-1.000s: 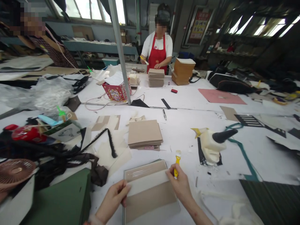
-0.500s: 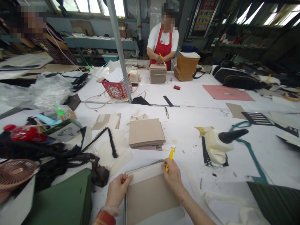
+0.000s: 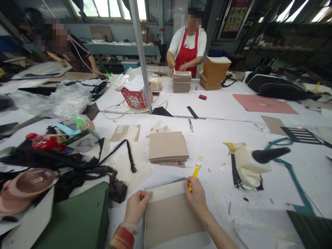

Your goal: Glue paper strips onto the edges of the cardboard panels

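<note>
My right hand (image 3: 195, 193) is closed round a yellow brush (image 3: 196, 173), its pale bristles pointing up and away. The same hand rests on the top right corner of a brown and white panel (image 3: 173, 214) with a thin green edge. At the panel's top left corner, my left hand (image 3: 137, 205) has its thumb and fingers pressed together on the edge. Just beyond lies a stack of beige boards (image 3: 168, 147).
Dark green panels (image 3: 75, 214) and a pink fan (image 3: 36, 183) sit at left, beside black straps. To the right stands a cream container (image 3: 249, 166) with a black horn-shaped piece (image 3: 271, 154). Across the table, a person in a red apron (image 3: 186, 52) works at another stack; another person is at far left.
The view has swung left, so everything appears further right. My hands keep nearly the same hold on the panel and brush. The person in the red apron has moved their brush to the left.
</note>
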`<act>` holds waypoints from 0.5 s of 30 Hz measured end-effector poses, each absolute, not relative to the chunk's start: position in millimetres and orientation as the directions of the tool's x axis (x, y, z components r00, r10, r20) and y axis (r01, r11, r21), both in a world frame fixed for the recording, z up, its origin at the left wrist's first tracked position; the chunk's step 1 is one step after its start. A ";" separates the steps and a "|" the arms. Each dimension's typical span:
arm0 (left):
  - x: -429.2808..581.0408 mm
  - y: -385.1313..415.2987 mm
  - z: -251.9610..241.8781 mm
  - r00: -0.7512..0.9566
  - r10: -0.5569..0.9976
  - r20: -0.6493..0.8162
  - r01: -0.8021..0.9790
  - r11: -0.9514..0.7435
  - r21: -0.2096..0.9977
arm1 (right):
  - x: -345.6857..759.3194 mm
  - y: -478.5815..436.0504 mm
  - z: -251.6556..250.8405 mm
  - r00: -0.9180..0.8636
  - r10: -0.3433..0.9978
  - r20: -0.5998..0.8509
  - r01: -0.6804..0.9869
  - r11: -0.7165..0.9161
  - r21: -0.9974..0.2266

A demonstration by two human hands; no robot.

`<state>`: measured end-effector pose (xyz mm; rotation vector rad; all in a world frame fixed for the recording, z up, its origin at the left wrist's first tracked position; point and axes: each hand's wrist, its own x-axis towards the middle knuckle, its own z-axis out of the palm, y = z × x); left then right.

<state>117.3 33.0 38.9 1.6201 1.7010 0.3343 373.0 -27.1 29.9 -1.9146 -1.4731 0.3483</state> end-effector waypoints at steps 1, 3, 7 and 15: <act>117.3 33.0 38.2 0.081 0.941 -0.328 0.743 0.162 0.650 | 372.6 -26.9 29.5 0.321 0.926 0.198 0.751 -0.121 -0.649; 118.0 32.7 36.2 0.075 0.947 -0.314 0.743 0.157 0.651 | 372.4 -26.5 28.2 0.320 0.923 0.212 0.771 -0.123 -0.625; 118.3 28.5 34.5 0.044 0.961 -0.272 0.743 0.150 0.653 | 379.5 -30.1 24.1 0.352 0.902 0.250 0.794 -0.147 -0.590; 39.5 2.1 59.5 -0.175 0.984 -0.030 0.852 0.167 0.496 | 432.5 -83.4 25.4 0.492 0.817 0.302 0.790 -0.272 -0.550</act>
